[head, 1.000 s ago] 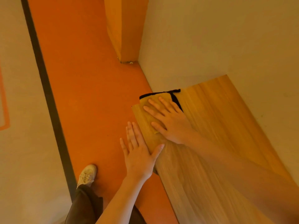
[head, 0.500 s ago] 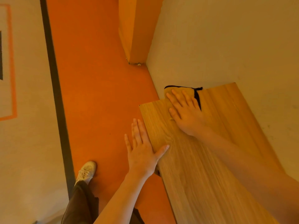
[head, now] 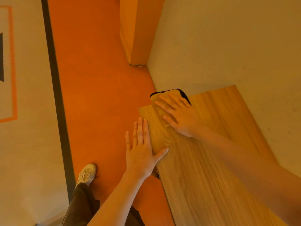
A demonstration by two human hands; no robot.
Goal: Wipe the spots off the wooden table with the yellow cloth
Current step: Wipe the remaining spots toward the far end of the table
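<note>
The wooden table [head: 203, 168] runs from the lower right up to its far end near the wall. At that far end lies the yellow cloth [head: 160, 103] with a black hem, partly hanging over the edge. My right hand [head: 177, 115] lies flat on the cloth with fingers spread, pressing it onto the wood and covering most of it. My left hand [head: 141, 147] rests flat and open on the table's left edge, thumb on the wood, fingers out over the floor. No spots show on the visible wood.
An orange floor [head: 97, 95] lies left of the table, with a dark stripe [head: 55, 95] along it. A beige wall [head: 219, 46] stands right behind the table, and an orange pillar [head: 136, 30] juts out beyond it. My shoe [head: 87, 174] is on the floor.
My right hand has slid the cloth across the table's far end, first toward the wall, then back toward the left corner. The left hand stays on the edge.
</note>
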